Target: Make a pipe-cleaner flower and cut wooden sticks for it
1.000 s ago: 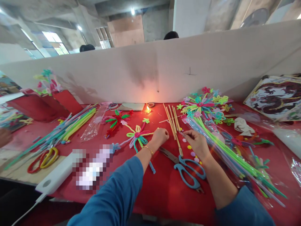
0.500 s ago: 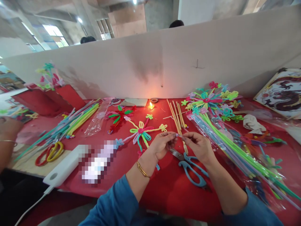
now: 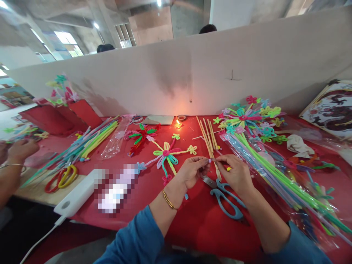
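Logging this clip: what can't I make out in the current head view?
All head view:
- Small purple piece: too small, partly covered by fingertips; its kind is unclear.
- Blue-handled scissors: blade tips hidden by the left hand.
- Dragon picture: cut off by the right edge.
- Pale object beside the white power strip: pixelated beyond recognition.

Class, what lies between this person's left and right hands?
In the head view, a small lilac piece sits between the left hand and right hand; wooden sticks show behind.
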The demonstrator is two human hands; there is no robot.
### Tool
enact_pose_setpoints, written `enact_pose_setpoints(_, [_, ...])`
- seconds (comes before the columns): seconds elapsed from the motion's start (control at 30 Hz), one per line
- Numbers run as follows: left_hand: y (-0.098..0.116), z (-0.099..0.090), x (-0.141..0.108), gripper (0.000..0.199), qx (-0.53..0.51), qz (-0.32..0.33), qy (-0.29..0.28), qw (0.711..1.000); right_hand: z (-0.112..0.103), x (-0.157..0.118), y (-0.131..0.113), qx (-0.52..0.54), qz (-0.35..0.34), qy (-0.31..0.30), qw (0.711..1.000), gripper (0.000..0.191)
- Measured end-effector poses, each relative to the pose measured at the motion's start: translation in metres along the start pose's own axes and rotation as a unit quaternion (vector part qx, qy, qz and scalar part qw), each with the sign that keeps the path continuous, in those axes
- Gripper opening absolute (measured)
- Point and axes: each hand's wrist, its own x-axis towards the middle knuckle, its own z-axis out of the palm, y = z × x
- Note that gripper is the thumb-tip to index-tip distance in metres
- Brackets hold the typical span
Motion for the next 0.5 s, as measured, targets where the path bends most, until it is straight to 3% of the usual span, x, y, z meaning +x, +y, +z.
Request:
enact_pose_setpoints(0.07, [0.001, -0.001, -0.001, 0.022, -0.009, -0.004, 0.002, 1.0, -0.002, 0.001, 0.001, -0.025, -0.052, 0.026, 0.998, 0.009])
enact_pose_setpoints(0.2, [0.0, -0.005, -0.001, 0.019, -0.025, 0.005, 0.008, 1.0, -0.009, 0.004, -0.004, -0.032, -0.079, 0.095, 0.992, 0.008])
enact_pose_setpoints(0.5, [-0.004, -0.003, -0.001, 0.017, -0.024, 0.028, -0.009, 0.999, 0.0, 0.002, -0.008, 0.003, -0.112, 0.06, 0.992, 0.009])
